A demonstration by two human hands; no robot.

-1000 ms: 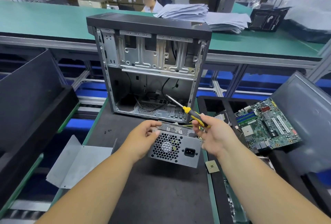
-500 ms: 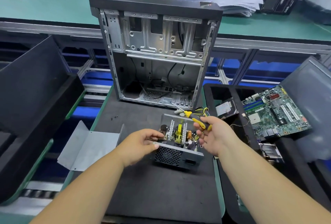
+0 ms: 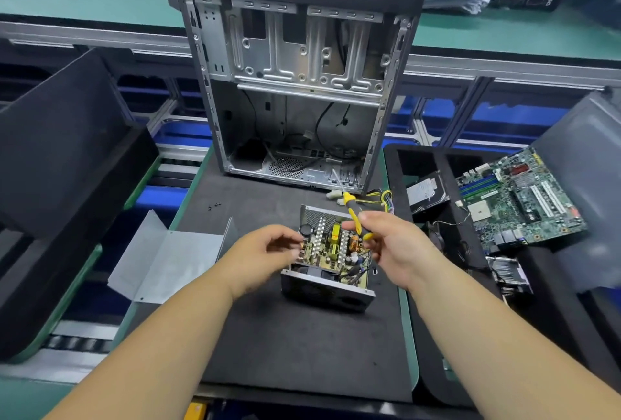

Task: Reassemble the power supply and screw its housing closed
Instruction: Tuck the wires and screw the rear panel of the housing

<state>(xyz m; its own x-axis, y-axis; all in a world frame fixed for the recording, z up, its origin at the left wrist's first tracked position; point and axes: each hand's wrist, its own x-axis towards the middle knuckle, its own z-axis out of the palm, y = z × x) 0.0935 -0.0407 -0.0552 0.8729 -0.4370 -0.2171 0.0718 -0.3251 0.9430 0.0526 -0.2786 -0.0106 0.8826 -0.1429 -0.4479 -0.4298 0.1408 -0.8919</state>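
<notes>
The power supply (image 3: 327,290) lies on the black mat with its top open, circuit board and coils showing. Its bent grey metal cover (image 3: 168,265) lies flat to the left of it. My left hand (image 3: 265,251) hovers just off the unit's left edge, fingers loosely curled, holding nothing that I can see. My right hand (image 3: 393,245) is above the unit's right side and grips a yellow-and-black screwdriver (image 3: 353,211), whose tip points up toward the case. A few small black screws (image 3: 214,207) lie on the mat further back on the left.
An open computer case (image 3: 295,83) stands upright behind the power supply. A black tray on the right holds a green motherboard (image 3: 517,198) and a hard drive (image 3: 425,194). Black foam trays (image 3: 60,184) stand to the left. Yellow cables (image 3: 379,199) trail from the unit toward the case.
The power supply was tipped from fan face toward me to lying flat with its open top up. My left hand has let go of it and drawn slightly left.
</notes>
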